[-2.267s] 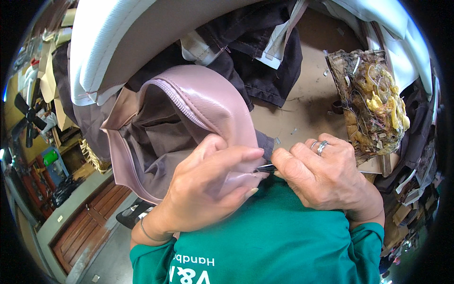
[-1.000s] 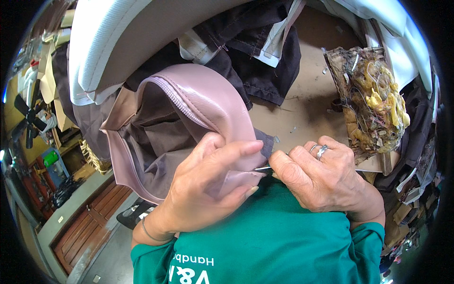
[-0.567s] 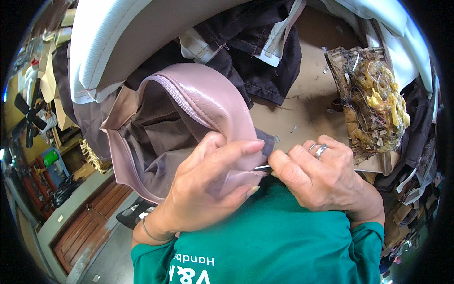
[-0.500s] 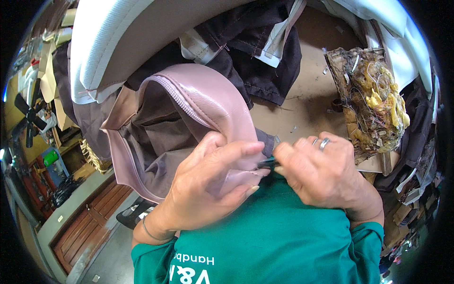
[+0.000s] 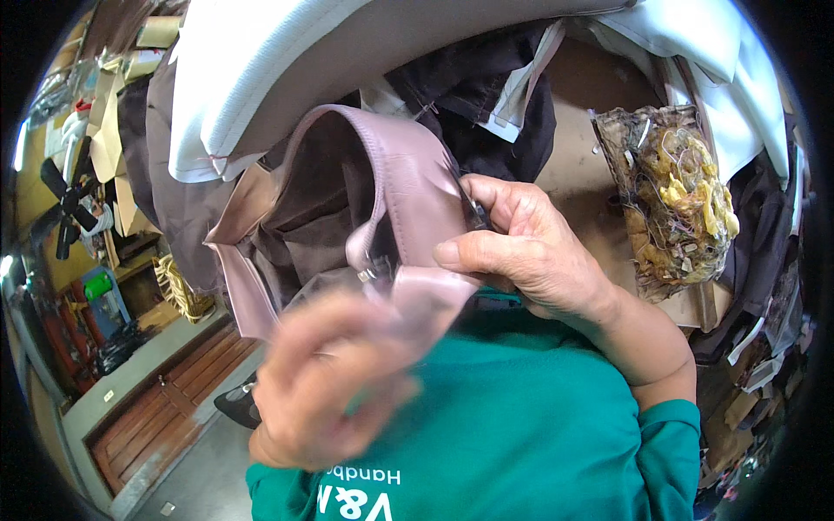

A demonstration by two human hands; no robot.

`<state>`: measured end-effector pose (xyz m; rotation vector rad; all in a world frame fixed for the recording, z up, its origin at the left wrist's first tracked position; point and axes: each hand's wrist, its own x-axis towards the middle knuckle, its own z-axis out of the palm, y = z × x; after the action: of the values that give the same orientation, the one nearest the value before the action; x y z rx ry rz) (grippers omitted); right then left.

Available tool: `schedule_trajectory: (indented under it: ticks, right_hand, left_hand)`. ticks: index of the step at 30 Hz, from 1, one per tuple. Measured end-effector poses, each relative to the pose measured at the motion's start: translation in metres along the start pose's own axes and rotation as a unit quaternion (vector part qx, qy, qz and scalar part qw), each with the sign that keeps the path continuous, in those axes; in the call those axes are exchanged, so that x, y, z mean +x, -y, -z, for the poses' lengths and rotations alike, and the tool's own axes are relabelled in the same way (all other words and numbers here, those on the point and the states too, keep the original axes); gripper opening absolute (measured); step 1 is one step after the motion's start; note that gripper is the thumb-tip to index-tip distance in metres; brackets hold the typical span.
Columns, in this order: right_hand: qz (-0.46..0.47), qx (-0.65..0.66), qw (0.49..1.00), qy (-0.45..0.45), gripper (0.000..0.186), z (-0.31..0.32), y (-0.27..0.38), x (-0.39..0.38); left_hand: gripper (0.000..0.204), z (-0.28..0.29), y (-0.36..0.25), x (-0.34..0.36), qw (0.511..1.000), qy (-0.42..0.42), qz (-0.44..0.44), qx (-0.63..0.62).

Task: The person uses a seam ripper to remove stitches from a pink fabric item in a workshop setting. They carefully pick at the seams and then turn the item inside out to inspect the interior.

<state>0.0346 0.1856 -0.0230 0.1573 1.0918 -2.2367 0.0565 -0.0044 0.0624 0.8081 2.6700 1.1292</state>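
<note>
A pink leather-like handbag (image 5: 413,174) with a dark brown lining (image 5: 321,204) lies gaping in front of me. My right hand (image 5: 539,252) grips its right edge, thumb on the pink outer side and fingers behind. A small dark thing shows between thumb and forefinger; I cannot make out what it is. My left hand (image 5: 339,373) is smeared by motion over the near edge of the bag, so its fingers cannot be read. Just above it, a small shiny metal piece (image 5: 372,271) shows at the bag's opening.
White bag pieces (image 5: 261,69) arch over the far side, beside dark fabric (image 5: 512,156). On the tan work surface (image 5: 573,187), at right, stands a worn block (image 5: 678,200) crusted with yellow glue and threads. A black fan (image 5: 69,204) is at far left.
My right hand has moved up and taken hold of the bag's right edge. My left hand has let go there and swung down and left. The bag's opening has turned and its zip edge shifted.
</note>
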Motion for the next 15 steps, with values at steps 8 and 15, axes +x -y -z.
schedule_trajectory:
  ticks: [8, 15]
  right_hand:
    - [0.090, 0.021, 0.992, -0.081, 0.013, -0.023, 0.002, 0.000]
    - [0.145, 0.050, 0.978, -0.144, 0.021, -0.031, -0.002, 0.007]
  left_hand:
    - [0.008, -0.009, -0.003, -0.033, 0.980, -0.024, -0.156, -0.120]
    - [0.035, -0.011, 0.000, -0.025, 0.950, 0.145, -0.039, -0.274]
